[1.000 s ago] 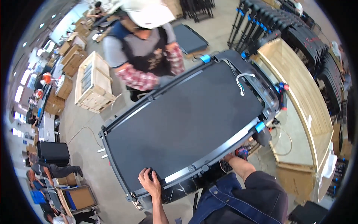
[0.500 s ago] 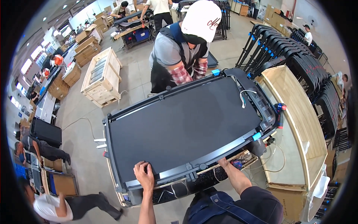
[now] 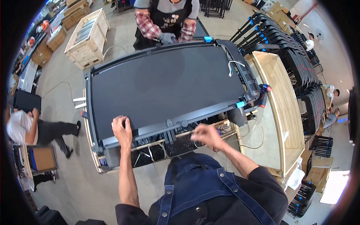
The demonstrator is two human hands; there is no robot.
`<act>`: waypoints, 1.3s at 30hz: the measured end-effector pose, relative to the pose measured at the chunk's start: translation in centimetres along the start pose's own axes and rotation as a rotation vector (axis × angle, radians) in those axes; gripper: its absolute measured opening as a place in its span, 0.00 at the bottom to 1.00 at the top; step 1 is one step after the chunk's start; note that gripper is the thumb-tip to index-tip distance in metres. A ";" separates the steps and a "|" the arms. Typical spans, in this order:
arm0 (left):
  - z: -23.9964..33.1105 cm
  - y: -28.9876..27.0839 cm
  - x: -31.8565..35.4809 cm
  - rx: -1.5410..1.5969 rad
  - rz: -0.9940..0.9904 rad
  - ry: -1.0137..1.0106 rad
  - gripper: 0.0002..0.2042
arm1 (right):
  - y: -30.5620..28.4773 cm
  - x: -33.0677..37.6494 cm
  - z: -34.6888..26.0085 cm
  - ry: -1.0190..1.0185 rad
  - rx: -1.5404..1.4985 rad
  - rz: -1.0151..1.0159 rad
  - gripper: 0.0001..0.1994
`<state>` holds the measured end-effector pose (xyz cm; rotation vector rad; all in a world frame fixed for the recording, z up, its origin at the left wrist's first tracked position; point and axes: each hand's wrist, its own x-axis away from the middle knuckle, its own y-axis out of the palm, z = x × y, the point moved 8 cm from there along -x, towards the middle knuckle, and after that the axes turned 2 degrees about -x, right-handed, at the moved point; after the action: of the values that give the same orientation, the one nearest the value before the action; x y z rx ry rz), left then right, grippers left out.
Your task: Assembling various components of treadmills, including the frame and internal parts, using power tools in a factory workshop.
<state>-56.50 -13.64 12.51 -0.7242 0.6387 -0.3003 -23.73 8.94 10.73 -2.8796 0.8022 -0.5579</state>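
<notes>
A treadmill deck with a black belt (image 3: 165, 80) lies across a bench in front of me, its dark side rail (image 3: 210, 112) running along my side. My left hand (image 3: 122, 131) rests on the belt's near left edge beside the rail, fingers loosely bent and thumb apart, with nothing seen in it. Just outside the rail, my right hand (image 3: 207, 135) hovers over a black tray (image 3: 180, 147) of small parts. Motion smears its fingers, so whether it holds anything is unclear. White wires (image 3: 234, 66) stick out by the vented motor end (image 3: 250, 80) at the far right.
Across the deck stands a co-worker with gloved hands (image 3: 167, 38). A power drill (image 3: 264, 94) lies by the deck's right end, beside a long wooden box (image 3: 288, 112). Folded black frames (image 3: 281, 48) are stacked behind it. A wooden crate (image 3: 88, 41) stands at the far left.
My right hand has come out from beneath the near rail and moved left over the tray. My left hand stays on the belt. My view has tilted down; the co-worker has straightened up.
</notes>
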 end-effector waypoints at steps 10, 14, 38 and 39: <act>7.4 -0.4 6.6 0.024 0.092 0.088 0.10 | -11.2 3.0 10.0 0.150 -0.062 0.298 0.16; 16.8 10.5 16.8 0.337 -0.543 -0.146 0.07 | -13.5 4.4 29.4 0.533 0.402 0.135 0.33; 14.3 34.4 30.2 0.045 -0.842 -0.232 0.08 | -19.4 7.2 18.8 0.465 0.268 -0.486 0.25; 14.3 34.4 30.1 0.042 -0.835 -0.227 0.08 | -19.3 6.9 18.6 0.456 0.268 -0.483 0.25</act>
<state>-22.86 4.49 -16.31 -0.9443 0.0828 -0.9797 -2.09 21.84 -0.65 -2.7111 0.0308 -1.2920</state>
